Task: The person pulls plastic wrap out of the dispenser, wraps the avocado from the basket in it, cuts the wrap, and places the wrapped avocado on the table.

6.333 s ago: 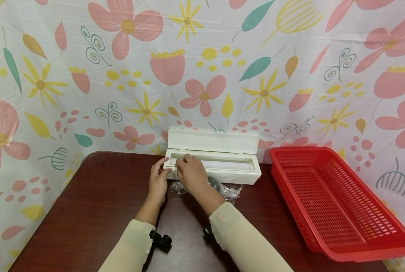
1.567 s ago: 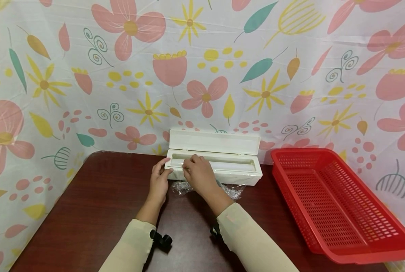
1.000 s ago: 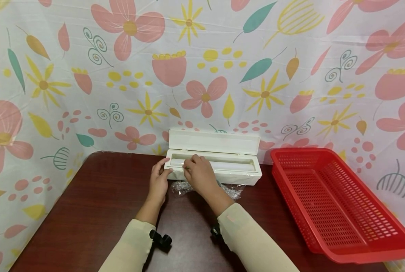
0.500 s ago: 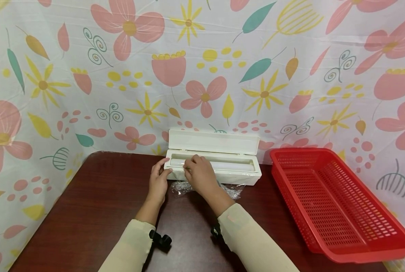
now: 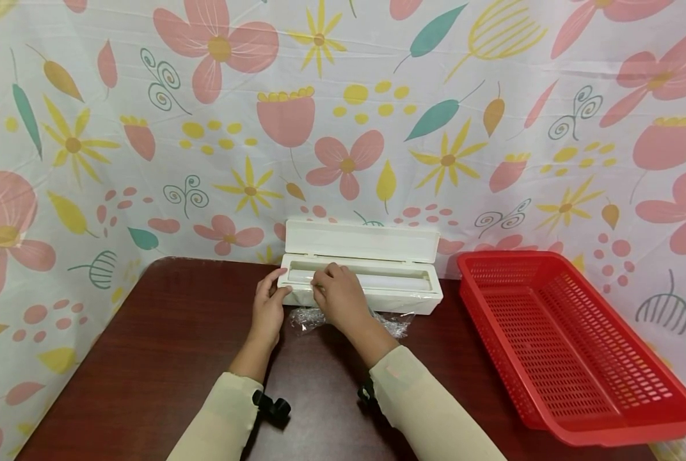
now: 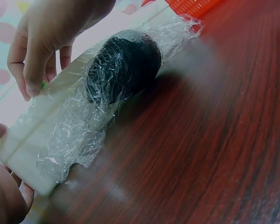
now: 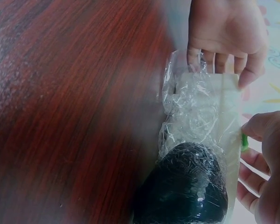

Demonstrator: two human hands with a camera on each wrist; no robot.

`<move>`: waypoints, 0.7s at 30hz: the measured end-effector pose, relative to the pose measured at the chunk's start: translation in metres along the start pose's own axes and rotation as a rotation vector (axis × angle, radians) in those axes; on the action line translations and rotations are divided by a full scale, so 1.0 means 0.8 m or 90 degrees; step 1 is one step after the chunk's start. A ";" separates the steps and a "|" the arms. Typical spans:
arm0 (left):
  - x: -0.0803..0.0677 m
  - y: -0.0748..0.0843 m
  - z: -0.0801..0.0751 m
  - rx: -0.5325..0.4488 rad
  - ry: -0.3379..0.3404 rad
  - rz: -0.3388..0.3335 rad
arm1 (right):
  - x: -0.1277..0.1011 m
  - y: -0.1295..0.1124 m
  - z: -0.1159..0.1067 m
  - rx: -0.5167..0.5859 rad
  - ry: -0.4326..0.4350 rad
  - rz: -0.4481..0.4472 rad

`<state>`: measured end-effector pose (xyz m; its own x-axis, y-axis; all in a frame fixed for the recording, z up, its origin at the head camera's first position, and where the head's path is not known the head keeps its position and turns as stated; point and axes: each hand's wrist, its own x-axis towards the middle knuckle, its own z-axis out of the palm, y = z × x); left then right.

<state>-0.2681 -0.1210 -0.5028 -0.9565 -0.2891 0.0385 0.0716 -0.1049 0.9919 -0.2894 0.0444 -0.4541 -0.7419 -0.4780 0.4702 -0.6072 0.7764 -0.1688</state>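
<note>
A white cling film dispenser [image 5: 397, 300] stands at the table's back with its lid [image 5: 360, 241] raised and a pale roll [image 5: 386, 282] inside. My left hand [image 5: 267, 308] grips its left end, thumb in front and fingers over the top edge. My right hand [image 5: 340, 296] pinches a small green slider [image 7: 244, 142] on the dispenser's front top edge, left of the middle. Against the front lies a dark, rounded thing [image 6: 128, 65] wrapped in clear film [image 6: 81, 133], with crumpled ends spread on both sides. In the head view my right hand mostly hides it.
A red perforated plastic basket [image 5: 489, 323] sits at the right of the dark brown wooden table [image 5: 147, 358]. Directly behind the dispenser hangs a floral-print cloth [image 5: 343, 83]. Black camera mounts [image 5: 272, 408] are strapped to both wrists.
Compared with several seconds ago, my right hand is slightly further right along the dispenser's front edge. Over the last second both hands hold nearly still.
</note>
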 end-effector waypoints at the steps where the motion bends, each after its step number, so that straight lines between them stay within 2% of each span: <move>1: 0.000 0.000 0.000 -0.001 0.000 -0.001 | 0.000 0.000 0.000 -0.003 0.002 0.000; 10: -0.001 0.002 0.000 -0.001 0.001 0.003 | -0.001 -0.001 -0.003 -0.001 0.005 0.004; 16: 0.000 0.002 -0.001 0.002 -0.001 -0.006 | -0.002 0.000 -0.003 -0.006 0.029 -0.009; 21: -0.004 0.013 0.000 0.003 -0.005 -0.016 | -0.002 0.001 -0.003 -0.003 0.035 -0.015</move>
<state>-0.2645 -0.1211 -0.4929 -0.9604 -0.2784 0.0150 0.0466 -0.1072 0.9931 -0.2879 0.0469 -0.4534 -0.7104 -0.4726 0.5215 -0.6227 0.7674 -0.1529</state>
